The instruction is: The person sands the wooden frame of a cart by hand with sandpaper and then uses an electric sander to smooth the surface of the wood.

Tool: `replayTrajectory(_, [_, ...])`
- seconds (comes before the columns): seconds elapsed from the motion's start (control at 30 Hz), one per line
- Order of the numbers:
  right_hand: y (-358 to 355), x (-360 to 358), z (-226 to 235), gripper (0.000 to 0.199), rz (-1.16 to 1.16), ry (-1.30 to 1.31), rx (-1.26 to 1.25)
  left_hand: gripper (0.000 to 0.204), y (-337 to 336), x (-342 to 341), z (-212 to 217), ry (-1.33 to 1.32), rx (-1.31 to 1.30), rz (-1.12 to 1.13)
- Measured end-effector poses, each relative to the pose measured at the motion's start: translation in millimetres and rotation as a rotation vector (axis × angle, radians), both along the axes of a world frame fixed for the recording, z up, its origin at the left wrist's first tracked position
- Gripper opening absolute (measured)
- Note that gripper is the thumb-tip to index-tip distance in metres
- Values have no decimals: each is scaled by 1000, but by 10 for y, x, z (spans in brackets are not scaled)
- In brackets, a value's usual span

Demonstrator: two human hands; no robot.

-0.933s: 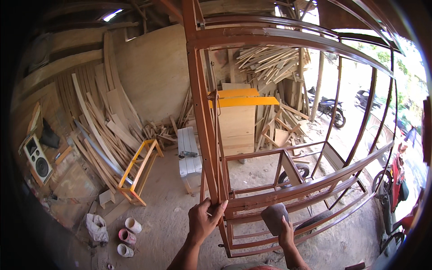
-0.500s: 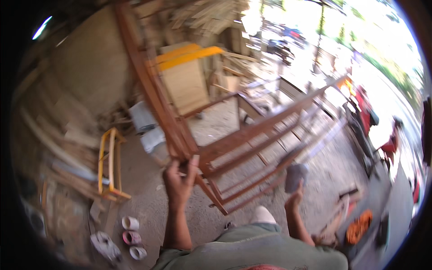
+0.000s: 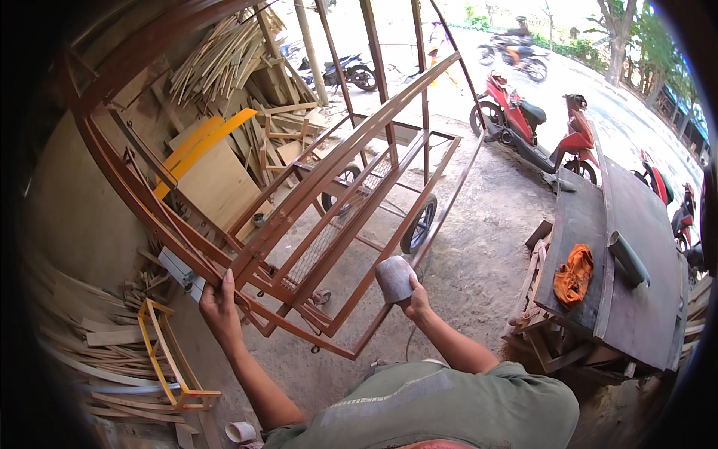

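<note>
Fingers of my left hand [image 3: 218,308] clench the rust-brown welded metal frame [image 3: 314,217] to steady it; my right hand [image 3: 416,302] grips a grey sanding block [image 3: 394,278].

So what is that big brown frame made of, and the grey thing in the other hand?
The big reddish-brown bar frame looks like metal tubing in matte, rust-coloured paint: thin straight bars, joined corners, wire mesh inside. The left hand has its grip on one bar. The folded grey sheet in the right hand seems to be sandpaper or abrasive cloth, dull and bendy, though that's uncertain.
</note>
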State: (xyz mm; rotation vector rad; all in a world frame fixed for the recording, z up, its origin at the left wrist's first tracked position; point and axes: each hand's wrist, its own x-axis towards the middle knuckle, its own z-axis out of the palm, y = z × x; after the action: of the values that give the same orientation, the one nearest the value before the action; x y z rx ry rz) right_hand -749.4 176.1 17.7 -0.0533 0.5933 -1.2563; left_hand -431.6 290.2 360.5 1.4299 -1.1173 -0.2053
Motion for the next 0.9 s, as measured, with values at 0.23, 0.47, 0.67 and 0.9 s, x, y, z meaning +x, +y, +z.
replayTrajectory(0.23, [695,-786,189,58,-184,36,-203,29,-39,162,-163,205,-46,-122])
replayTrajectory(0.47, [1249,-1417,862,63,-326,95,-315,33,-59,230,-350,279,-101,-173])
replayTrajectory(0.67, [1583,-1897,1836,78,-382,362,-781,37,-81,92,-131,276,-103,-321])
replayTrajectory(0.9, [1492,-1798,3416,82,-550,699,-1031,39,-106,447,-72,535,-340,-584])
